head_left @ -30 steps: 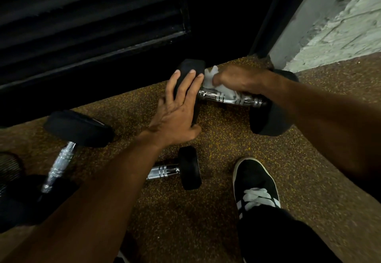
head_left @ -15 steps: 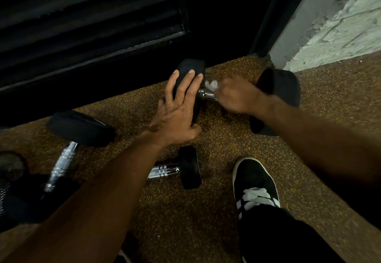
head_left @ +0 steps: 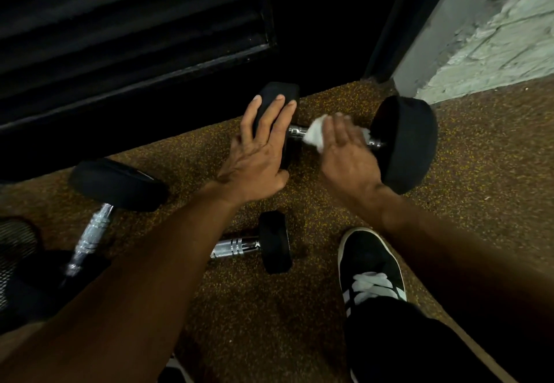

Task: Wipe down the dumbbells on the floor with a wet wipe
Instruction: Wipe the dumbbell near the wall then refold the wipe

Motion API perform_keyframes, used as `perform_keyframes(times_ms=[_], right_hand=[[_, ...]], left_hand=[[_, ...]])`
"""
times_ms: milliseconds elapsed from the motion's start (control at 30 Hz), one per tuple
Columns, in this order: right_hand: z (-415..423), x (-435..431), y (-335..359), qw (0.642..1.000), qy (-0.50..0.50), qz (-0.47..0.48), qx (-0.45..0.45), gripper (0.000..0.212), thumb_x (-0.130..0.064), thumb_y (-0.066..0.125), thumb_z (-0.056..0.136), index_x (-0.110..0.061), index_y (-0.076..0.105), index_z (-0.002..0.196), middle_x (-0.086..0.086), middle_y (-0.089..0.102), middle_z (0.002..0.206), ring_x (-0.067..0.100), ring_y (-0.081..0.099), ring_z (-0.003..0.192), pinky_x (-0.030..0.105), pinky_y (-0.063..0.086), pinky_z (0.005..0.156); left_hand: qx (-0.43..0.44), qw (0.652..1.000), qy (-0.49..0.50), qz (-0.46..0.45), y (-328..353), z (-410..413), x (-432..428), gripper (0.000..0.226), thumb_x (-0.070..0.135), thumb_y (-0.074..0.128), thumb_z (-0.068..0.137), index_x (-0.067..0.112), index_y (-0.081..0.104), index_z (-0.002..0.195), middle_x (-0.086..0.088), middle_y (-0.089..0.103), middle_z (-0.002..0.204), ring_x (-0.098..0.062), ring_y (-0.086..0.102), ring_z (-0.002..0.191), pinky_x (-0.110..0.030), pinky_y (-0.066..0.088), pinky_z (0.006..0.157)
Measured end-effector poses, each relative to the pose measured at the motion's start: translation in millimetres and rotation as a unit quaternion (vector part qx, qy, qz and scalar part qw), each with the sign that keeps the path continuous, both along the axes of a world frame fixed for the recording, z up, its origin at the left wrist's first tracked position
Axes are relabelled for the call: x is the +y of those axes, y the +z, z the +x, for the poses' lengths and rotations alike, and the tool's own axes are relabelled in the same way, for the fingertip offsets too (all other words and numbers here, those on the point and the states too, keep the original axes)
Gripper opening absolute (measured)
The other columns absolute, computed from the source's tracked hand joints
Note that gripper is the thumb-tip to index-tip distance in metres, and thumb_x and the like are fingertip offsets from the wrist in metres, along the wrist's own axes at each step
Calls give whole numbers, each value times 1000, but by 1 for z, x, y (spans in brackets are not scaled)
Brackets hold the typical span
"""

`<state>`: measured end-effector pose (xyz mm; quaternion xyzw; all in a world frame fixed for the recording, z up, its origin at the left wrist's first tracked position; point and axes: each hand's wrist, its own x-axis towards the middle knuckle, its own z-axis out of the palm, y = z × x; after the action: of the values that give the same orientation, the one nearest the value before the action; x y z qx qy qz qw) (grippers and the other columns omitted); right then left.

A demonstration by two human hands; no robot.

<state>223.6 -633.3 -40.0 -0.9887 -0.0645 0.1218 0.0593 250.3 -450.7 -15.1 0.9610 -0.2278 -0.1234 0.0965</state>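
1. Dumbbell (head_left: 404,142): at 12 o'clock, bar running 9-to-3.
2. My left hand (head_left: 257,154): fingers flat, bracing the 9 o'clock head.
3. My right hand (head_left: 347,154): nearer the bar, pressing the wet wipe (head_left: 314,136) around it.

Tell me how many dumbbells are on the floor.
3: far dumbbell under both hands, small dumbbell near the shoe, left dumbbell. More may lie off-frame.

bare forearms (head_left: 144,262), black trousers (head_left: 398,343), black white-laced shoe (head_left: 370,265)
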Motion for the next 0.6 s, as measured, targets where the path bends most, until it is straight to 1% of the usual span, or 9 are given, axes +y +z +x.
perform_keyframes(times_ms=[33, 133, 167, 233, 267, 367, 433, 500, 600], right_hand=[[0, 1, 1, 1000, -23, 5, 3, 62, -18, 20, 97, 4, 1, 152, 26, 5, 160, 38, 3, 149, 47, 8, 122], [-9, 6, 0, 998, 62, 5, 13, 64, -19, 12, 95, -2, -8, 153, 20, -7, 162, 34, -7, 150, 46, 3, 122], [-12, 6, 0, 998, 65, 16, 14, 64, -19, 16, 96, -4, -8, 153, 18, -9, 162, 32, -9, 150, 46, 1, 122], [-15, 2, 0, 999, -14, 32, 10, 66, -18, 26, 98, -1, -5, 153, 21, -5, 162, 34, -6, 150, 45, 1, 122], [-17, 0, 0, 999, -41, 34, 9, 66, -18, 27, 97, 1, -4, 153, 24, -4, 161, 36, -5, 149, 46, 0, 122], [-28, -2, 0, 999, -8, 32, 15, 66, -22, 17, 95, 0, -6, 153, 23, -7, 161, 35, -9, 149, 44, -3, 121], [-28, -1, 2, 998, -41, 41, 8, 65, -20, 24, 97, 3, -3, 152, 25, -3, 160, 36, -6, 149, 42, -2, 120], [-28, 2, 0, 997, -68, 33, -3, 64, -20, 28, 100, 7, 2, 151, 30, 2, 159, 40, -2, 149, 44, 1, 122], [-28, 6, -3, 997, -68, 37, 1, 64, -21, 30, 99, 7, 5, 151, 29, 5, 159, 40, 1, 149, 46, 6, 122]], left_hand=[[-2, 1000, -1, 1, 0, -1, 1, 114, 28, 67, 73, 24, -7, 158, 5, -12, 166, -32, -18, 151, -61, 38, 103], [-12, 1000, -8, 2, -2, -2, 2, 116, 31, 68, 70, 24, -7, 158, 4, -11, 166, -33, -16, 152, -59, 41, 102], [-12, 1000, -10, 0, -2, -3, 2, 117, 31, 69, 70, 24, -8, 158, 4, -11, 166, -33, -16, 152, -59, 41, 102], [-9, 1000, -10, 1, -2, -4, 3, 119, 32, 70, 69, 25, -10, 158, 6, -13, 166, -33, -18, 151, -60, 42, 101], [-9, 1000, -9, 3, -1, -4, 3, 120, 33, 71, 69, 25, -10, 157, 7, -14, 165, -33, -18, 151, -59, 42, 100], [-9, 1000, -12, 1, -1, -5, 2, 122, 34, 73, 68, 26, -11, 157, 7, -14, 165, -33, -18, 151, -58, 42, 100], [-6, 1000, -11, -3, 0, -4, 2, 122, 35, 73, 68, 25, -10, 157, 7, -15, 165, -32, -19, 151, -60, 41, 101], [1, 1000, -8, -4, 1, -4, 2, 122, 36, 73, 68, 25, -10, 158, 6, -14, 165, -32, -19, 151, -62, 37, 104], [4, 1000, -8, -4, 1, -2, 0, 122, 36, 73, 68, 24, -9, 158, 6, -14, 166, -32, -20, 151, -63, 36, 106]])
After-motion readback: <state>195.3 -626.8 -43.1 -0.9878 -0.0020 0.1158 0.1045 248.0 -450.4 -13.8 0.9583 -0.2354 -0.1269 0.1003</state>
